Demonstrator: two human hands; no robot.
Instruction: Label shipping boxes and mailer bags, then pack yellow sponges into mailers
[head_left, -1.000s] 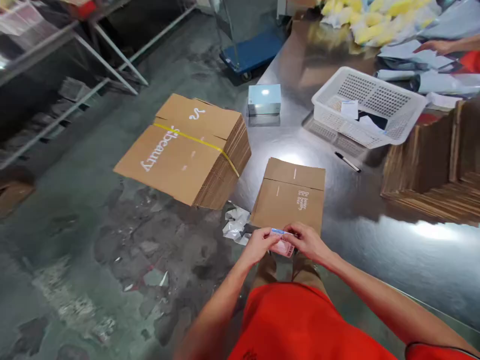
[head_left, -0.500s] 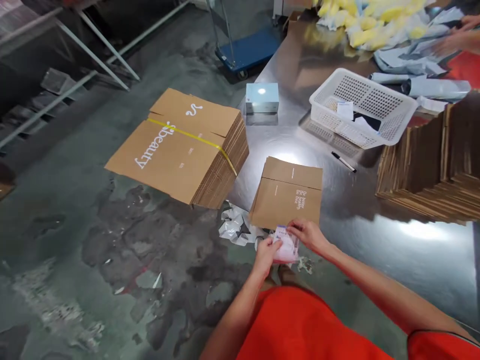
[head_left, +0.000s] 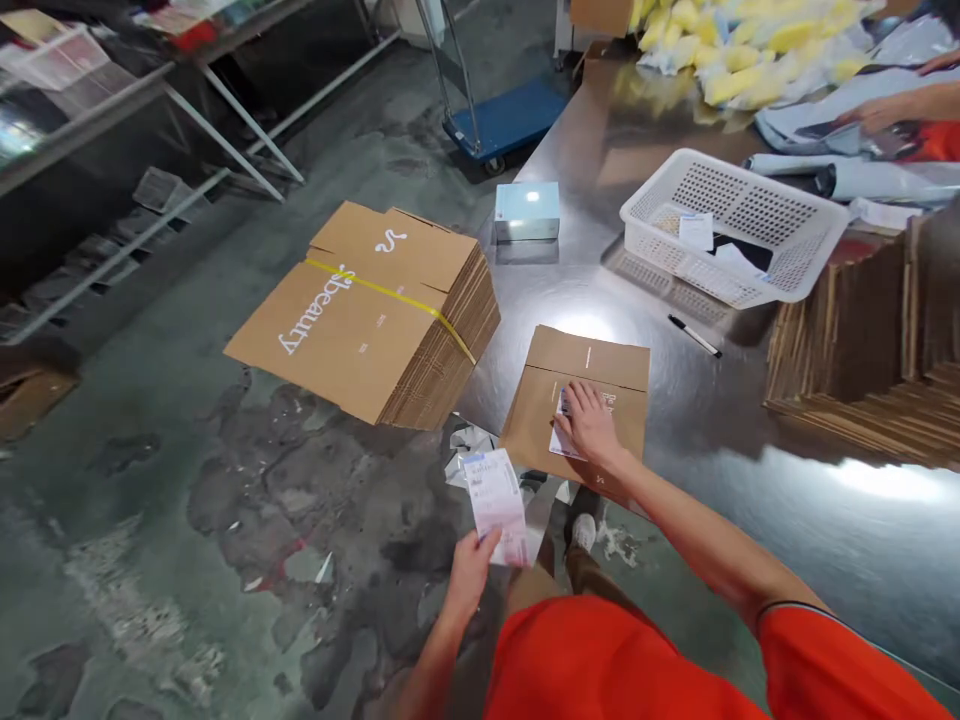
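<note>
My left hand (head_left: 471, 572) pinches the lower end of a strip of printed labels (head_left: 495, 495), held out beyond the table's front edge. Flat on a folded cardboard box (head_left: 529, 420), my right hand (head_left: 591, 425) presses with outstretched fingers. Under its palm and fingers lies a white label (head_left: 564, 442), partly covered by the hand. The folded box rests at the table's near corner, on at least one more folded sheet. Small print on its top is partly hidden by my fingers.
A strapped stack of flat cartons (head_left: 360, 310) overhangs the left table edge. Behind stand a light-blue box (head_left: 527, 212), a white basket (head_left: 735, 225) with papers, and a marker (head_left: 694, 336). More cartons (head_left: 862, 350) lie right. A co-worker's hand (head_left: 889, 110) handles grey bags.
My right hand has left the labels at my left hand and now lies on the folded box over a label. My left hand has moved left and down, the label strip now fully showing.
</note>
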